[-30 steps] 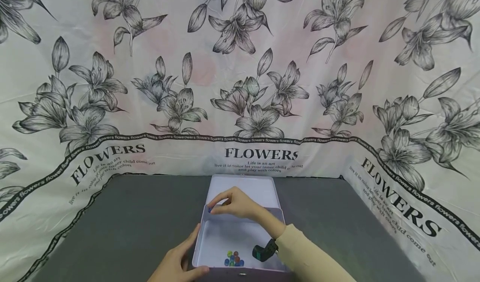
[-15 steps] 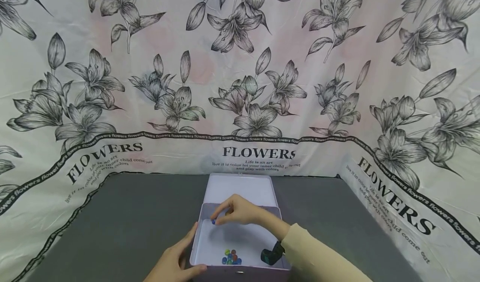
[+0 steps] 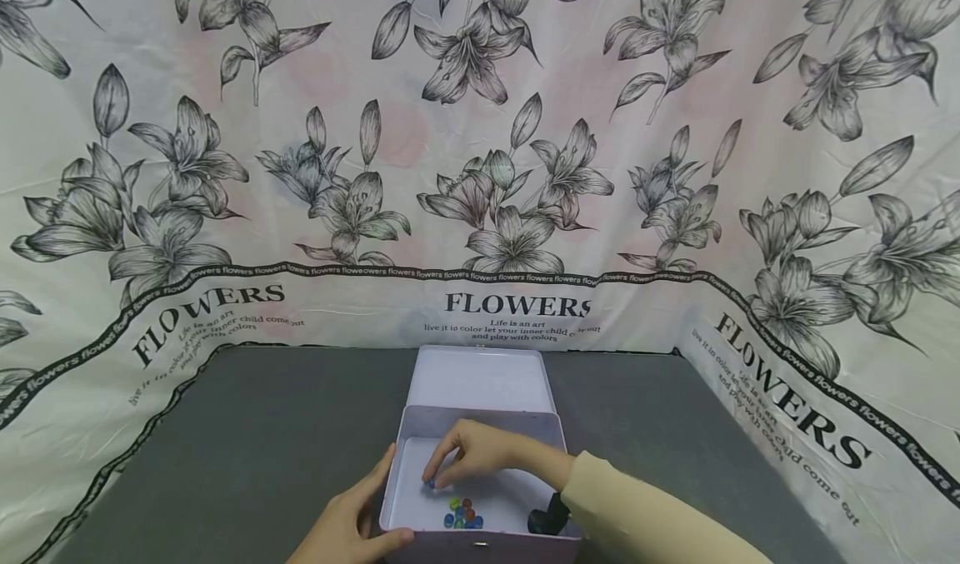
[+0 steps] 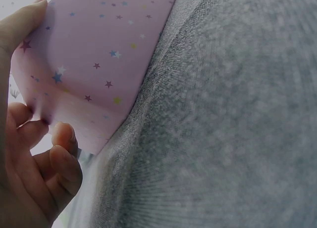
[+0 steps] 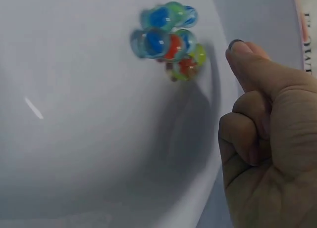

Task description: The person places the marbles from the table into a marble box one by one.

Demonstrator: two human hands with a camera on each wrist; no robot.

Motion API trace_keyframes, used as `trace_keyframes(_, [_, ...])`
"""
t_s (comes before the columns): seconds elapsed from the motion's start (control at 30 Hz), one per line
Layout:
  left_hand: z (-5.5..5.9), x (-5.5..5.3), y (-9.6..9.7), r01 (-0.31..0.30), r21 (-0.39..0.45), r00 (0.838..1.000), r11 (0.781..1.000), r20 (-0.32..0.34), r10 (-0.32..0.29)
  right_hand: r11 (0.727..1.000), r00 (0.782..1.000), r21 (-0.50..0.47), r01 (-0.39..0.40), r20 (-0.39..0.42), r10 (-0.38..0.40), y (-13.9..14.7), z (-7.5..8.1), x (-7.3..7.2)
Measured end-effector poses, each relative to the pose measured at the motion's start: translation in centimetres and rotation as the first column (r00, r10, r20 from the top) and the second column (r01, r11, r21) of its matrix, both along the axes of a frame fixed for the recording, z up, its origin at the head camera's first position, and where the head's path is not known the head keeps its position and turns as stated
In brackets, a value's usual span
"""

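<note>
A box (image 3: 480, 535) with its lid (image 3: 480, 378) laid back stands in front of me in the head view. Stars dot its pink outer side (image 4: 94, 50) in the left wrist view. My left hand (image 3: 352, 510) grips its near left corner, thumb at the front, fingers along the side. Inside the box, my right hand (image 3: 476, 451) pinches a small blue marble (image 3: 429, 484) low over the floor, left of the middle. Several coloured glass marbles (image 3: 463, 516) lie clustered near the front wall. In the right wrist view the pinched marble is hidden behind the fingertips (image 5: 242, 50).
The box rests on a dark grey cloth-covered table (image 3: 300, 431). A white flower-printed cloth (image 3: 517, 214) hangs behind and at both sides. A black wrist device (image 3: 551, 518) on the right arm hangs over the box's front right part.
My right hand has moved from the box's far left corner down and toward me, carrying the blue marble to near the floor. My left hand has kept its hold on the box.
</note>
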State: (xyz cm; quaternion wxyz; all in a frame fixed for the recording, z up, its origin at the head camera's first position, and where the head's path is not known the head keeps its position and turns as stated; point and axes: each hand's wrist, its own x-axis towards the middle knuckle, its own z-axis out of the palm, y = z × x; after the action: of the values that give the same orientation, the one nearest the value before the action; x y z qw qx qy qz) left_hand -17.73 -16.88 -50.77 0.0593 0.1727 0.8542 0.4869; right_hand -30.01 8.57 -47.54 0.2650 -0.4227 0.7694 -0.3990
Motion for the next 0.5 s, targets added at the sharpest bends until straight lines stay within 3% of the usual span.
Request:
trace_keyframes(0.2, [0.2, 0.0, 0.0, -0.006, -0.005, 1.0, 1.0, 0.018, 0.006, 1.0, 1.0, -0.006, 0.012, -0.023, -0.012, 0.2, 0.6, -0.3])
trace_keyframes(0.5, [-0.3, 0.0, -0.1, 0.017, 0.037, 1.0, 0.999, -0.008, -0.017, 0.993, 0.995, -0.081, 0.083, -0.044, -0.087, 2.0, 4.1, -0.6])
